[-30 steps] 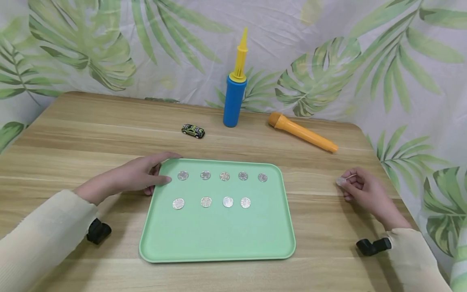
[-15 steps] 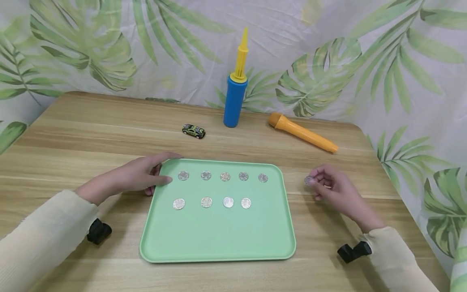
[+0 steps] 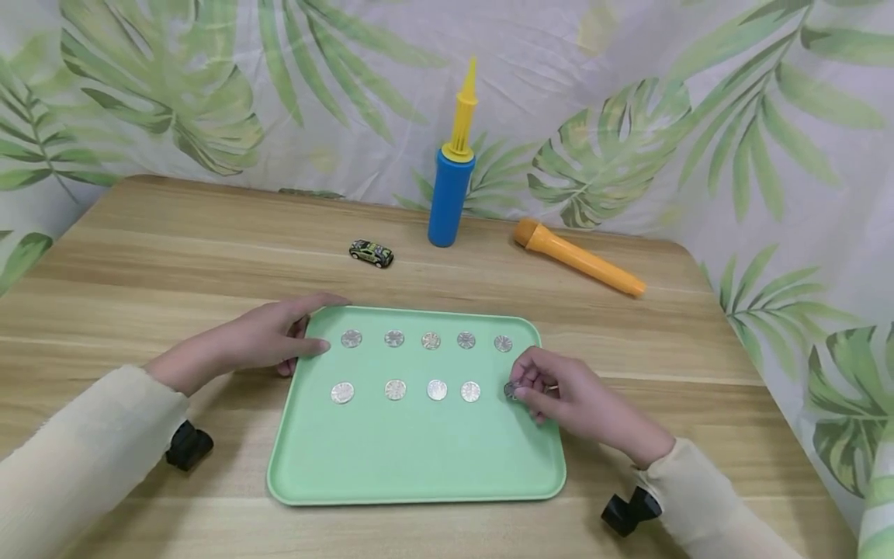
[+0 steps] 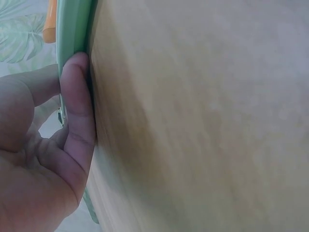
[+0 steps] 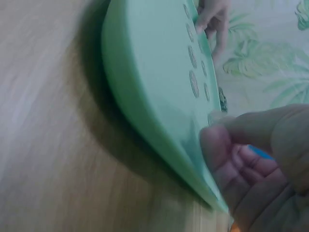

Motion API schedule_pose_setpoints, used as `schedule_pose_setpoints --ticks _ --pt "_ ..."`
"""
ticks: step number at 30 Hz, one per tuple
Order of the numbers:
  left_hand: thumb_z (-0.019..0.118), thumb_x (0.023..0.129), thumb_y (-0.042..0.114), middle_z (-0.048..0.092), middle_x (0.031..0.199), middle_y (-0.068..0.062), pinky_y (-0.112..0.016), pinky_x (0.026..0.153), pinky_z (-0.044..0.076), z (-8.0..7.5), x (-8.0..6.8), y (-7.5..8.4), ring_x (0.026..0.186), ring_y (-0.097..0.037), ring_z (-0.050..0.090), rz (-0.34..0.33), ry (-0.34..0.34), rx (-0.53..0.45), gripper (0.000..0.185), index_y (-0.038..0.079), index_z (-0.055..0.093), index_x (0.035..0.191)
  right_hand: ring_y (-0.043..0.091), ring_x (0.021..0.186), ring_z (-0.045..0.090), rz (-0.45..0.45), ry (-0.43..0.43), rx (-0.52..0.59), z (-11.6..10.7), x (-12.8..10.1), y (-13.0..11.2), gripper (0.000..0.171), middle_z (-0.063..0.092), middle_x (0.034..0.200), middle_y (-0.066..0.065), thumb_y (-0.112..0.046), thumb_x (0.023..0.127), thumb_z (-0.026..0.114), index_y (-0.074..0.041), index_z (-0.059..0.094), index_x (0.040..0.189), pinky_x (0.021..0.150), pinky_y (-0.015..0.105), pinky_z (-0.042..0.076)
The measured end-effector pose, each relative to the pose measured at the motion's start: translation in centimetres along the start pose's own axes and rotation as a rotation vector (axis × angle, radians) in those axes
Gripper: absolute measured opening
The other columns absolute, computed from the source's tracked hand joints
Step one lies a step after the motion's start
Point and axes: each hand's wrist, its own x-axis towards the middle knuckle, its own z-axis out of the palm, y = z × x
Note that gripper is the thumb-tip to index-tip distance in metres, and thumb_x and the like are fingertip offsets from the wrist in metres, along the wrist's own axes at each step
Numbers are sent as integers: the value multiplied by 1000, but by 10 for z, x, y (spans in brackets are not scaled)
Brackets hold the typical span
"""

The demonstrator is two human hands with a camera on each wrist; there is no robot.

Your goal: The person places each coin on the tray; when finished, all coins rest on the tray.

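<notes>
A light green tray (image 3: 419, 458) lies on the table, bearing two rows of silver coins. Five sit in the back row, such as this coin (image 3: 431, 341); the front row includes another coin (image 3: 395, 390). My left hand (image 3: 272, 334) holds the tray's back left corner, thumb over the rim and fingers at the outer side; the left wrist view shows those fingers (image 4: 78, 104) against the edge. Above the tray's right part, my right hand (image 3: 566, 392) pinches a coin (image 3: 512, 390) between thumb and fingertips, right of the front row. Whether this coin touches the tray is unclear.
Behind the tray stand a small toy car (image 3: 372, 253) and an upright blue and yellow hand pump (image 3: 450, 194). An orange toy microphone (image 3: 580, 258) lies at the back right. A leaf-patterned cloth (image 3: 363, 93) hangs behind the wooden table (image 3: 174, 248).
My right hand has moved left with the pinched coin, from the bare table on the right to over the tray. My left hand has stayed at the tray's corner.
</notes>
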Motion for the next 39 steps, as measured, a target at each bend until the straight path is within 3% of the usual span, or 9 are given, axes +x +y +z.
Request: schedule_pose_setpoints --ticks 6,17,25,39 --pt "68 102 14 53 80 -9 -30 55 55 3 2 2 60 -19 59 9 -4 -2 67 16 36 161 9 70 59 43 2 -97 5 2 -3 9 64 85 5 -2 99 68 -7 63 105 61 23 57" --pt "67 102 14 54 78 -9 -30 54 55 4 5 7 59 -18 59 10 1 22 66 16 37 161 7 79 54 24 57 -286 7 3 -5 10 64 89 1 2 97 69 -7 67 100 67 20 52" --pt "68 102 16 54 80 -10 -30 55 56 6 4 6 60 -19 61 -18 11 38 67 19 37 161 7 78 55 27 44 -265 7 4 -1 10 65 89 2 3 97 68 -6 66 101 66 19 54" --pt "68 102 15 54 78 -9 -30 53 54 9 5 9 59 -18 59 -7 24 27 67 16 37 162 7 72 57 59 36 -213 6 1 -3 7 65 90 5 2 99 66 -3 66 103 61 21 57"
